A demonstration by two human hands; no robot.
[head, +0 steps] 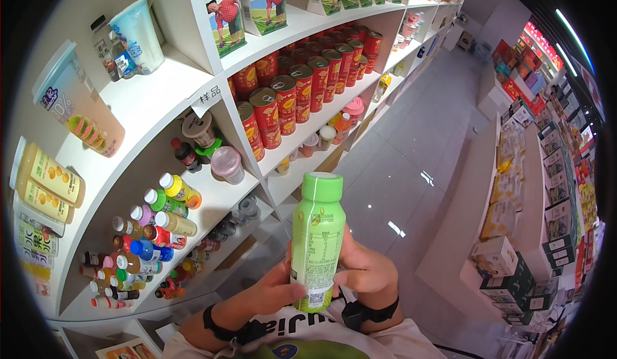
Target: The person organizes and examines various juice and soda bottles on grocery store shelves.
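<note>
A light green plastic bottle (318,243) with a green cap and small printed text stands upright before my chest, held between both hands. My left hand (277,289) grips its lower left side, the thumb lying across the front near a printed code. On the right side my right hand (361,265) holds it, with some fingers hidden behind the bottle. Each wrist wears a black strap. Left of the bottle, many small drink bottles (166,224) with coloured caps stand on a white shelf.
White curved shelving (212,77) runs along the left, holding stacked red cans (301,89), drink cartons (265,2) and large plastic cups (79,98). A grey tiled floor (409,166) lies beyond the bottle. At the right are display counters with boxes (499,258) and packaged goods.
</note>
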